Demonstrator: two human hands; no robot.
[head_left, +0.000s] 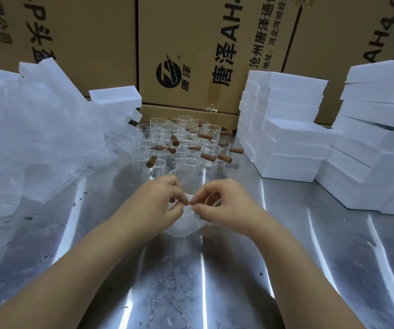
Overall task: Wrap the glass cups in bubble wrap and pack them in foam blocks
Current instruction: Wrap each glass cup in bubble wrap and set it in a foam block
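Observation:
My left hand (161, 201) and my right hand (219, 201) meet at the middle of the metal table, both pinching a piece of bubble wrap (186, 225) folded around a glass cup. The cup itself is mostly hidden by wrap and fingers; a bit of brown handle shows under my left fingers. Behind them stands a cluster of several clear glass cups with brown wooden handles (181, 143). A big heap of bubble wrap (36, 143) lies at the left. White foam blocks (288, 129) are stacked at the right.
The shiny steel table (191, 281) carries small dark specks. More foam blocks (376, 148) pile at the far right, and foam pieces (115, 96) sit behind the wrap heap. Printed cardboard boxes (191, 48) wall off the back.

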